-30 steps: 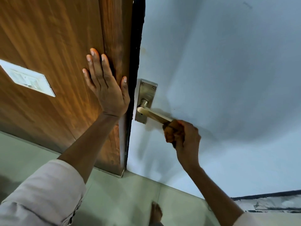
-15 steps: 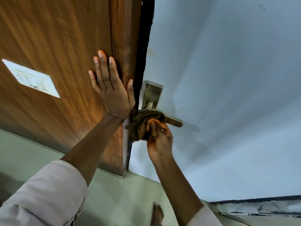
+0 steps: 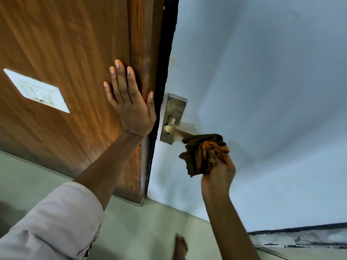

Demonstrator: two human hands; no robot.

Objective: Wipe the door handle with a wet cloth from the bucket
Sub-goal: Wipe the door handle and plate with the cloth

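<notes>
The right hand (image 3: 218, 173) is gripping a bunched brown-orange cloth (image 3: 203, 152), which is covering the outer end of the door handle (image 3: 175, 130) on the pale door (image 3: 262, 91), while the left hand (image 3: 131, 102) is pressing flat, fingers spread, against the wooden panel (image 3: 65, 44)

head cam | single view | looks forward-down | close on door (image 3: 262, 91) edge and floor (image 3: 150, 231)

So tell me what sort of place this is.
Probably a doorway inside a home or office: a pale blue door with a brass lever handle, a brown wood-grain panel, and a pale tiled floor.
</notes>
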